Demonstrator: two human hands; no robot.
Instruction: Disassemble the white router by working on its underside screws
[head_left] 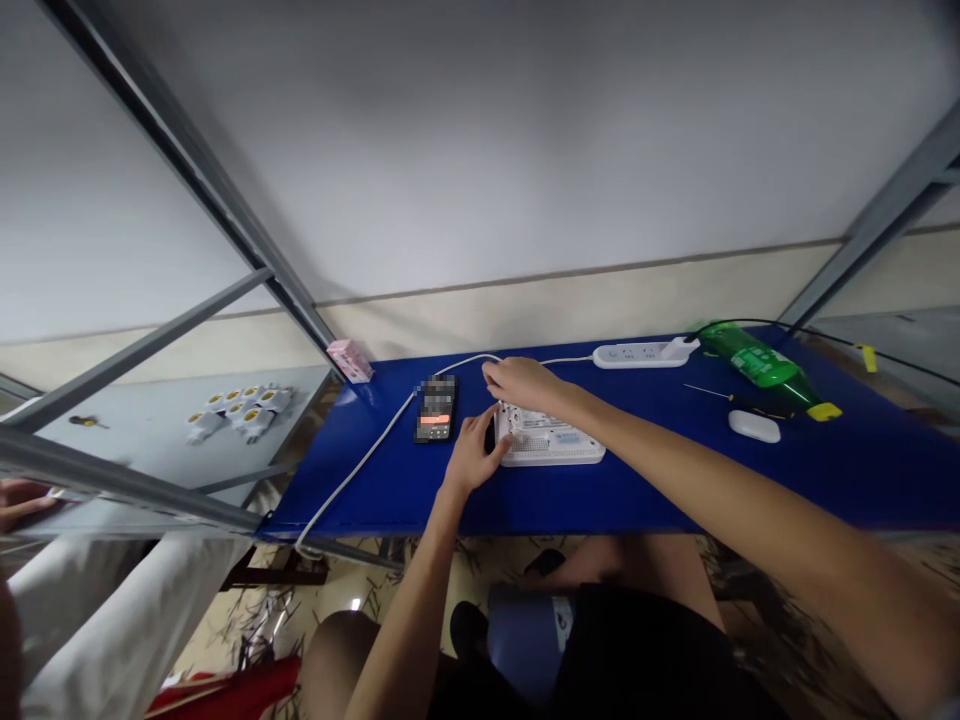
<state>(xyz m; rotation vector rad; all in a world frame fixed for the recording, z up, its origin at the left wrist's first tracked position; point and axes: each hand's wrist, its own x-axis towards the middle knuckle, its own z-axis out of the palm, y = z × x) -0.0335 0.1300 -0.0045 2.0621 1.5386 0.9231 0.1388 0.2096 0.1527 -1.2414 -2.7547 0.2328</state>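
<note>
A white plastic box with a perforated face lies on the blue table top, and a dark item at its left edge is partly hidden. My left hand grips that left edge with its fingers curled. My right hand rests over the far edge, palm down, fingers together, hiding where the white cable meets the box. That cable runs along the table and down over its front left corner. A phone with a blurred screen lies just left of my hands.
Behind my hands lie a white power strip, a green plastic bottle, a yellow-handled screwdriver and a white oval object. A pink box sits at the far corner. Another person's hand shows left, beside a grey panel holding white lamp sockets.
</note>
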